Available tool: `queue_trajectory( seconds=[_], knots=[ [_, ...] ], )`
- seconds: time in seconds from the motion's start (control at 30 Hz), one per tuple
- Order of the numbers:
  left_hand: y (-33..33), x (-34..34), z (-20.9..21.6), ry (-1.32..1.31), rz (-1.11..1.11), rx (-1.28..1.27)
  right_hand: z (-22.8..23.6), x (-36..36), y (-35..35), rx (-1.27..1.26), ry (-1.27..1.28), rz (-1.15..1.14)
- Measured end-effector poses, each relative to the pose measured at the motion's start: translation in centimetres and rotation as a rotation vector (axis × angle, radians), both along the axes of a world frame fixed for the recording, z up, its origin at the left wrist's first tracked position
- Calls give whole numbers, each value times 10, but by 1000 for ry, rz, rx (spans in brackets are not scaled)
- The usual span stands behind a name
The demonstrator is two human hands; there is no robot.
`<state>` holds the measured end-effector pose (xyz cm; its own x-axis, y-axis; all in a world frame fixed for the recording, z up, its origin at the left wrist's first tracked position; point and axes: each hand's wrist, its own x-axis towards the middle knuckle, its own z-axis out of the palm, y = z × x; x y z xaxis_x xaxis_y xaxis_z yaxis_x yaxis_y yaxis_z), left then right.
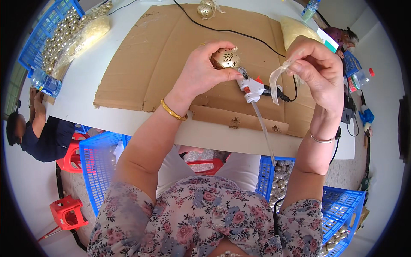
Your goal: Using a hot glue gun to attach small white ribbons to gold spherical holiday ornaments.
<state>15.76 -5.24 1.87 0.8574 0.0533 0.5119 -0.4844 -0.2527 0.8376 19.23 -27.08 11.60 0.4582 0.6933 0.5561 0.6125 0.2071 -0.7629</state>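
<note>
A gold bauble [226, 59] with a dark leaf-like pattern is gripped between the thumb and fingers of my left hand [198, 72], above the cardboard sheet [158, 55]. My right hand [319, 70] is raised to the right, its thumb and fingers pinching a sheer cream ribbon [275, 82] that hangs down in a curl. Between the hands lies a white hot glue gun [253, 88] with an orange trigger, its nozzle close to my left thumb. A clear glue stick [264, 132] juts from its back end toward me.
Two gold baubles [206, 10] lie at the far edge. Many more fill a blue crate [64, 40] at far left, beside a water bottle [46, 83]. A black cable [227, 31] crosses the cardboard. Co-workers sit left [45, 135] and far right [340, 37]. Blue crates [100, 162] stand below the table.
</note>
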Motion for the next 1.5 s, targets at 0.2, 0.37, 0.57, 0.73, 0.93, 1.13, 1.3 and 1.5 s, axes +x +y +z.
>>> queue_trajectory(
  seconds=[0.2,0.37,0.57,0.73,0.93,1.13,1.3,1.5],
  knots=[
    [-3,0,-1,-26,-18,11,-29,12,26,-297,-305,-313],
    [-4,-1,0,-62,-9,57,-39,15,36,-305,-457,-401],
    [-5,0,-1,-61,-51,21,-43,17,40,-310,-541,-485],
    [-5,-1,0,-40,-51,60,-47,16,43,-271,-600,-528],
    [-6,0,-2,-75,-46,24,-50,16,47,-188,-687,-603],
    [-5,1,-2,-96,-29,39,-53,18,49,-169,-754,-611],
    [-7,-3,4,-76,-8,82,-50,14,47,-179,-707,-615],
    [-7,-2,1,-241,115,268,-49,13,48,-167,-690,-601]
  ],
)
